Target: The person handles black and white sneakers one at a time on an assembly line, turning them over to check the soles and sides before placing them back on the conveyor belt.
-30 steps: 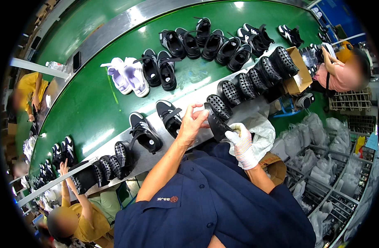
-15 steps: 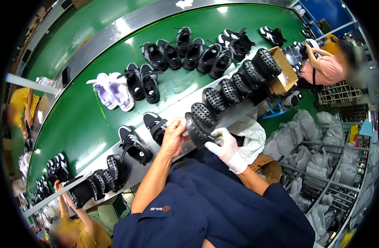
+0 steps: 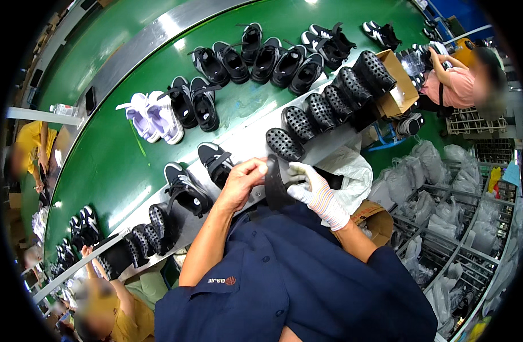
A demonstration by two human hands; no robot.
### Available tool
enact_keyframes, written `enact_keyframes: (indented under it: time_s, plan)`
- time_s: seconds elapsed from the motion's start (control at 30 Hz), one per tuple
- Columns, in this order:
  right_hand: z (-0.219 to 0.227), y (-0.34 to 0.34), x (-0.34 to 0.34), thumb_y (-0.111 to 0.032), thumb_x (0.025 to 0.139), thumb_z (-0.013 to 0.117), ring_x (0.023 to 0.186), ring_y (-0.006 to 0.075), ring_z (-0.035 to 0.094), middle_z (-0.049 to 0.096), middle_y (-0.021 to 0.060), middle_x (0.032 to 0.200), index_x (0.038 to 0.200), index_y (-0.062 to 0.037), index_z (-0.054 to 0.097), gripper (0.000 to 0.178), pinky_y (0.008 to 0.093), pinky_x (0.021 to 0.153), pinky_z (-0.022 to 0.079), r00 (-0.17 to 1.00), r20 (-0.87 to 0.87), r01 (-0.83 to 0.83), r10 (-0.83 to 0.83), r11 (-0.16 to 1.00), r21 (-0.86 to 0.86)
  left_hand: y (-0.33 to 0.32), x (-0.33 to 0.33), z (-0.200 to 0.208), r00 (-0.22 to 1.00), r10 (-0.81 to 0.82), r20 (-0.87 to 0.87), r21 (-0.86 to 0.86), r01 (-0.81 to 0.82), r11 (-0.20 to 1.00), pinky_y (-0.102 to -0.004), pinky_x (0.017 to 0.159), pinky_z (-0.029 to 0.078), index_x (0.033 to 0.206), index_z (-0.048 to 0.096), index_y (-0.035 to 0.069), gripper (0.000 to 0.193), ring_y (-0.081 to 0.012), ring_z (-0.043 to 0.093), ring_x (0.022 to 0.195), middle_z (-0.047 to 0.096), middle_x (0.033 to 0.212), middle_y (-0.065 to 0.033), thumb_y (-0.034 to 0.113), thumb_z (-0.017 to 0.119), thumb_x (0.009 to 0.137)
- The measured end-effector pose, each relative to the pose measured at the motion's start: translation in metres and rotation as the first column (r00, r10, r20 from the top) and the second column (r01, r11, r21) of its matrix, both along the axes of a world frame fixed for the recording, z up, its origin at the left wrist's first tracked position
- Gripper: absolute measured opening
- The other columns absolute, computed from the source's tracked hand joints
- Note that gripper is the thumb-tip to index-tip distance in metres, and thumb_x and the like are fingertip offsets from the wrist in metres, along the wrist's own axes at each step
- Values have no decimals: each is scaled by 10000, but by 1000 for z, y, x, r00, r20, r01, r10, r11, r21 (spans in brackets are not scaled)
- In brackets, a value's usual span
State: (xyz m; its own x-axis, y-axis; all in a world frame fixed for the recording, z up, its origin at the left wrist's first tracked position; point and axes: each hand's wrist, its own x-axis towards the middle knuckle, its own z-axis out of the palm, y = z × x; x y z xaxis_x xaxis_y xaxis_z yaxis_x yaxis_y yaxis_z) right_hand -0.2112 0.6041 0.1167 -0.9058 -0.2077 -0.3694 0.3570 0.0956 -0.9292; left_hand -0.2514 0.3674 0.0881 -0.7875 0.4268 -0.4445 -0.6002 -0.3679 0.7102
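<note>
A black, curved plastic shoe tree stands on end between my hands, just in front of my body, its smooth side showing. My bare left hand grips its left edge between thumb and fingers. On the other side, my right hand, in a white striped glove, has bent fingers and thumb at the right edge. Right beyond it a black shoe tree full of holes lies on the metal ledge. To the left on that ledge sit a black shoe and another black shoe with straps.
More perforated shoe trees line the ledge toward a cardboard box. Black shoes and a white-lilac pair stand on the green belt. A rack of bagged items is at right; co-workers sit at both sides.
The shoe tree has been turned more upright, its smooth side now toward me. My right hand has shifted slightly right and up along its edge; the view has tilted a little.
</note>
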Motion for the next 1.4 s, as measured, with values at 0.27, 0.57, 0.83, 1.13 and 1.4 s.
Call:
enact_keyframes:
  time_s: [0.27, 0.57, 0.83, 1.13, 1.4]
  plan:
    - [-1, -23, 10, -194, 775, 914, 1227, 254, 611, 541, 156, 1401, 1531, -61, 341, 958, 408, 1015, 541, 980, 148, -99, 136, 966, -239, -5, 28, 19, 988, -134, -76, -163, 121, 979, -301, 873, 536, 975, 719, 20, 211, -116, 611, 1003, 529, 1461, -118, 222, 682, 1026]
    - [-11, -22, -4, -130, 784, 895, 1160, 167, 593, 554, 70, 1288, 1411, -81, 420, 788, 346, 1026, 500, 973, 185, -48, 137, 906, -421, 3, 21, 28, 937, -303, -172, -302, 243, 922, -314, 990, 473, 973, 711, 34, 156, -185, 571, 1194, 574, 1423, -153, 174, 661, 1023]
    - [7, -31, 7, -166, 791, 897, 1086, 160, 615, 590, 82, 1174, 1346, -45, 461, 716, 334, 911, 560, 982, 188, 44, -14, 987, -156, 10, 36, 21, 996, -88, -25, -96, 85, 992, -342, 974, 516, 924, 703, -15, 219, -173, 627, 1119, 452, 1566, -159, 151, 622, 1043]
    - [22, -28, 1, -231, 771, 888, 1037, 208, 652, 602, 129, 1166, 1328, -11, 479, 725, 362, 919, 560, 984, -122, -86, 133, 940, 329, 6, 41, 23, 964, 126, 236, -23, -124, 992, -326, 816, 621, 1068, 654, -3, 184, -149, 684, 937, 672, 1235, -103, 164, 579, 1071]
    - [32, -19, 14, -235, 760, 884, 1317, 302, 582, 529, 205, 1472, 1604, -54, 298, 1044, 412, 1106, 472, 946, -29, -317, 324, 938, 138, -3, 43, 31, 958, 253, 132, -132, -236, 963, -225, 669, 487, 1003, 626, 73, 174, -45, 587, 776, 658, 923, 17, 211, 570, 1090]
